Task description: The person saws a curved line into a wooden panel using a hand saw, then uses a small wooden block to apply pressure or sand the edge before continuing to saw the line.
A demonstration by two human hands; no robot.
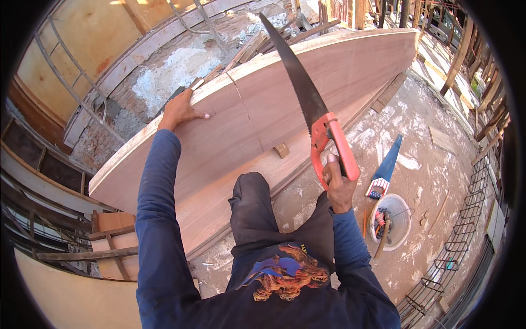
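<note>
A wooden panel [323, 71] with a pale top edge stands on edge across the space before my legs. A thin cut line runs down its face from the top edge. My left hand [182, 109] grips that edge left of the cut, thumb on the face and fingers over the top, partly hidden. In my right hand [341, 183] is a handsaw [302, 79], held by its red handle. Its dark blade is raised, pointing up and to the left, and overlaps the panel in view. Whether the blade touches the panel cannot be told.
On the floor to the right lie a second handsaw [388, 159] with a blue blade and a white bucket [404, 227] holding tools. A small wood block [281, 149] sits beside the panel. A wire rebar cage [457, 236] runs along the far right. Scrap wood [252, 50] lies behind the panel.
</note>
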